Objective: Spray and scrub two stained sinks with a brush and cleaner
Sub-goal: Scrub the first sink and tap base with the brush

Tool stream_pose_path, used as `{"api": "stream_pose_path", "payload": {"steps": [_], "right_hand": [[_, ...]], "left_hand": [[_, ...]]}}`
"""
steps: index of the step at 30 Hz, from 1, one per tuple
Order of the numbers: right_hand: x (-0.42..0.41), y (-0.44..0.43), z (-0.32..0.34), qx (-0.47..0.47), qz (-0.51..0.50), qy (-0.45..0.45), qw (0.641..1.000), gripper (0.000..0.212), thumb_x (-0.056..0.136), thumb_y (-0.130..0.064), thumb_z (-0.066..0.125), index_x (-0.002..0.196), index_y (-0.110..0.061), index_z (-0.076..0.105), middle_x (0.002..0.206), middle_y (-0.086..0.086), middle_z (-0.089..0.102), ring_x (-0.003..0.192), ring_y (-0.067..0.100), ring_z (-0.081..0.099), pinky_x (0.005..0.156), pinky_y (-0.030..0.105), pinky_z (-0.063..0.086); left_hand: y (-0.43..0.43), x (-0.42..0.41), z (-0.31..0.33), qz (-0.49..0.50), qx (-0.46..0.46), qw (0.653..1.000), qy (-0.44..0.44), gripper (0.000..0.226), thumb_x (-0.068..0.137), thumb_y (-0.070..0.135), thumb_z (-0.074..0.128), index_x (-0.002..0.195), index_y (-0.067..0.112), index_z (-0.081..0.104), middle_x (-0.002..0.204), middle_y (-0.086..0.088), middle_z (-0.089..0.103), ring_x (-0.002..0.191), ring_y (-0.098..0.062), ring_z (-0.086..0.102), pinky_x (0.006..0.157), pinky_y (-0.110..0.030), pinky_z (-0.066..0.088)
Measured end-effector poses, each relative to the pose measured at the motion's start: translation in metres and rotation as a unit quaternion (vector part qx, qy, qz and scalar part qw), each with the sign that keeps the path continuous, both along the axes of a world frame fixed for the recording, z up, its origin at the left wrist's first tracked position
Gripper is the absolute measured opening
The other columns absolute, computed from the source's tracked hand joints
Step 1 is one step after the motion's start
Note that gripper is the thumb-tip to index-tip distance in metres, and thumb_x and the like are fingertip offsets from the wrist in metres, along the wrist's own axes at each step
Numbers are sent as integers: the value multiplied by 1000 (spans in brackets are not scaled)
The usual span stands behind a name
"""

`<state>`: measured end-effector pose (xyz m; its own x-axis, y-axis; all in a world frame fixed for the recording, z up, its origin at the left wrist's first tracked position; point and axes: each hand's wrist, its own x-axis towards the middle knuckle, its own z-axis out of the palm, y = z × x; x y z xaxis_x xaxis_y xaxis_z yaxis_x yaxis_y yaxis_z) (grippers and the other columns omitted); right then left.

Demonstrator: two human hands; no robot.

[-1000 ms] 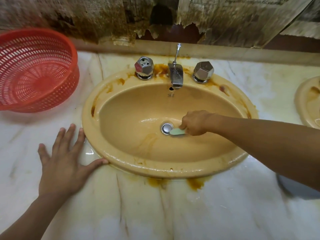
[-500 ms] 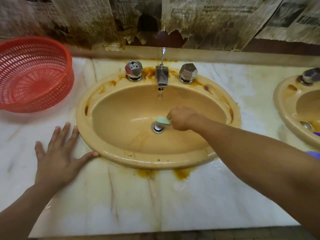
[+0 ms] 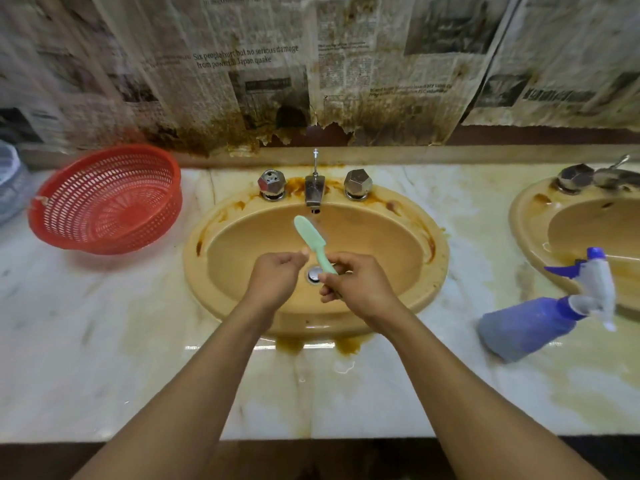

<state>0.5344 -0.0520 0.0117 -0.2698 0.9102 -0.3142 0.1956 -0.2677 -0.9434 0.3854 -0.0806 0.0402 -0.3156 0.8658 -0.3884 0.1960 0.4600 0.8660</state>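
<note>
A yellow-beige sink (image 3: 197,278) with brown stains on its rim and around the taps lies straight ahead. Over its bowl my right hand (image 3: 360,289) grips the handle of a light green brush (image 3: 310,235), whose head points up and to the left, clear of the bowl. My left hand (image 3: 273,282) hovers just left of the brush with curled fingers, its thumb tip close to the brush neck and nothing in its grasp. A second stained sink (image 3: 519,220) shows at the right edge. A blue spray bottle (image 3: 533,323) lies on its side on the counter between the sinks.
A red plastic basket (image 3: 107,202) stands on the marble counter (image 3: 104,341) at the left. A chrome faucet (image 3: 314,192) and two knobs sit at the back of the sink. Stained newspaper covers the wall behind. Brown drips mark the counter below the sink's front rim.
My right hand lifted the brush from the drain area and turned its head upward. My left hand left the counter and came over the bowl beside the brush. The view pulled back.
</note>
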Motion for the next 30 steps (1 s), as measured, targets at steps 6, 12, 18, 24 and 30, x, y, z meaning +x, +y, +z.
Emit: {"api": "stream_pose_path", "payload": {"steps": [6, 12, 18, 24, 30], "right_hand": [[4, -2, 4, 23, -16, 6, 1000, 29, 91, 0, 71, 111, -19, 78, 88, 7, 76, 73, 24, 75, 81, 44, 64], [13, 3, 2, 57, 21, -52, 997, 37, 90, -9, 74, 123, -26, 75, 97, -4, 77, 85, 12, 71, 88, 34, 60], [42, 4, -1, 89, 14, -82, 992, 30, 94, -17, 71, 122, -27, 75, 107, -9, 77, 102, 5, 70, 100, 34, 55], [125, 10, -10, 188, -276, -162, 928, 28, 100, -17, 61, 125, -19, 73, 119, -1, 73, 112, 14, 66, 102, 29, 49], [170, 27, -51, 173, -296, -364, 866, 50, 101, -2, 45, 150, -10, 48, 156, 12, 45, 145, 31, 37, 120, 43, 30]], "left_hand": [[23, 22, 10, 16, -47, 998, -30, 23, 98, 32, 68, 94, 10, 73, 95, -4, 70, 87, -15, 61, 73, -33, 47], [32, 18, 12, 8, -99, 993, -62, 30, 98, 32, 68, 116, 8, 70, 107, -1, 74, 106, -19, 64, 93, -42, 49], [34, 18, 4, -13, -99, 992, -73, 23, 103, 27, 61, 111, 8, 70, 108, -7, 76, 99, -20, 71, 91, -43, 51], [25, -1, -21, -102, -73, 992, 23, 26, 108, 28, 51, 99, 8, 66, 80, -6, 75, 71, -20, 69, 67, -32, 54], [32, -7, -51, -301, -99, 927, 202, 33, 107, 33, 51, 88, 18, 73, 73, 0, 60, 63, -15, 52, 63, -31, 42]]}}
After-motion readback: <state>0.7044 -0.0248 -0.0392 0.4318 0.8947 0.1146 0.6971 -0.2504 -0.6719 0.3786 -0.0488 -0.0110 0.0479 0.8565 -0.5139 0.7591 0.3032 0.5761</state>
